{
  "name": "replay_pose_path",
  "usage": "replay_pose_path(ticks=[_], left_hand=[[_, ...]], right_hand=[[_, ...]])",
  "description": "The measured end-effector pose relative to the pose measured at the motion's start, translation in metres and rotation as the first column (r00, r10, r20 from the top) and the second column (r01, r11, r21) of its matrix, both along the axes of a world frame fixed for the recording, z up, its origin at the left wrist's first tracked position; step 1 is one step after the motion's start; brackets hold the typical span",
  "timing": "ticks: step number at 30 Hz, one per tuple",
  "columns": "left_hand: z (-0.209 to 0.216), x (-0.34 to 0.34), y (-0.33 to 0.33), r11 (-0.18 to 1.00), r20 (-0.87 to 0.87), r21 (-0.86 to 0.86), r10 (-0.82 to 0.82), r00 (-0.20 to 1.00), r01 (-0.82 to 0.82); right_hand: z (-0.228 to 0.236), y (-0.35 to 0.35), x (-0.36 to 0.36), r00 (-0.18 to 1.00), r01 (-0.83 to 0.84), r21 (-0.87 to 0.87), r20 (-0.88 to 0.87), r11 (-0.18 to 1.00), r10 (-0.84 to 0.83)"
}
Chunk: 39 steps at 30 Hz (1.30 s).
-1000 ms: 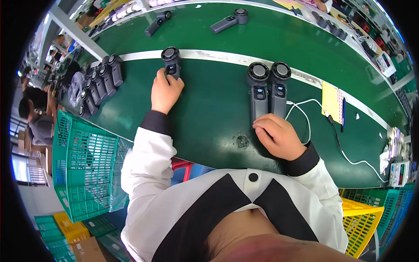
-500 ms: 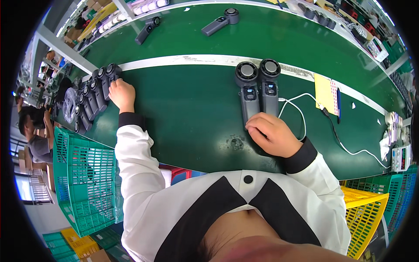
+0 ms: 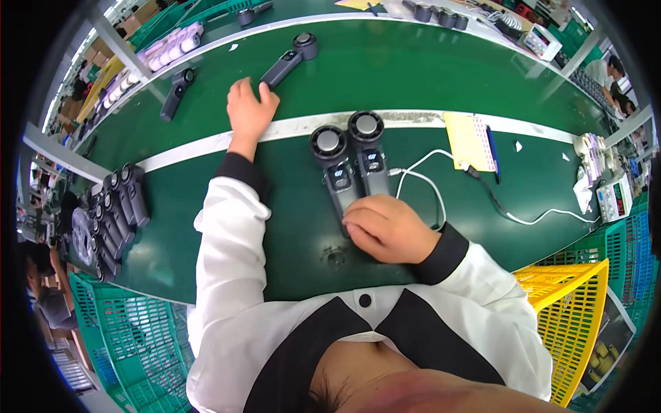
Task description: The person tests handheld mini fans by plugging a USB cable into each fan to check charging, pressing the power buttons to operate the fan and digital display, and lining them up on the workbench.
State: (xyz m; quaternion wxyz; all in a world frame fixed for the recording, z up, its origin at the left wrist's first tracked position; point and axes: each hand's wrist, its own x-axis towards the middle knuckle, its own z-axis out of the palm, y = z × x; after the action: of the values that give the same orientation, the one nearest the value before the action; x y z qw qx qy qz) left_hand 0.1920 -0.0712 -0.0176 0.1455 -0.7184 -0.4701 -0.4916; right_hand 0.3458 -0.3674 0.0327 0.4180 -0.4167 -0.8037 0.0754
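My left hand (image 3: 251,110) reaches over the white strip with its fingers apart. Its thumb is close to the handle end of a dark grey handheld fan (image 3: 282,69) lying on the far green surface; whether they touch I cannot tell. In front of me two grey handheld fans lie side by side, a left fan (image 3: 340,180) and a right fan (image 3: 372,165), each with a silver disc in its round head and a lit display. My right hand (image 3: 391,227) is curled over their lower handles, gripping at least the left one; the handle ends are hidden. A white cable (image 3: 421,176) runs to the right fan.
Several more fans (image 3: 118,213) stand in a row at the left. Another fan (image 3: 177,94) lies at the far left. To the right are a yellow notepad (image 3: 471,141), a blue pen (image 3: 493,153) and a power meter (image 3: 615,198). Green (image 3: 138,330) and yellow crates (image 3: 568,330) flank me.
My left hand has left the row of fans at the left and moved forward and right, toward the far fan. My right hand stays on the two fans. The view has shifted.
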Motion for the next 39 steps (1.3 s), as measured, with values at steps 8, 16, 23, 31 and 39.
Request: replay_pose_path(ticks=[8, 16, 23, 31, 39], left_hand=[[0.009, 0.077, 0.039, 0.792, 0.159, -0.555, -0.201, 0.966, 0.256], [0.033, 0.005, -0.023, 0.285, 0.997, -0.063, 0.053, 0.05, 0.957], [0.028, -0.028, -0.104, 0.24, 0.981, 0.169, 0.052, -0.187, 0.956], [0.033, -0.044, -0.173, 0.227, 0.998, 0.007, -0.064, 0.007, 0.974], [0.047, -0.023, -0.209, 0.214, 0.989, -0.052, -0.121, 0.08, 0.975]], right_hand=[[0.003, 0.007, 0.001, 0.999, 0.041, 0.04, -0.012, 0.998, -0.04], [-0.009, 0.007, 0.016, 0.974, 0.118, -0.084, -0.185, 0.989, -0.132], [-0.012, 0.007, 0.031, 0.886, 0.212, -0.275, -0.351, 0.938, -0.303], [-0.006, 0.006, 0.02, 0.839, 0.141, -0.349, -0.455, 0.927, -0.299], [-0.006, 0.006, 0.02, 0.841, 0.169, -0.368, -0.429, 0.914, -0.329]])
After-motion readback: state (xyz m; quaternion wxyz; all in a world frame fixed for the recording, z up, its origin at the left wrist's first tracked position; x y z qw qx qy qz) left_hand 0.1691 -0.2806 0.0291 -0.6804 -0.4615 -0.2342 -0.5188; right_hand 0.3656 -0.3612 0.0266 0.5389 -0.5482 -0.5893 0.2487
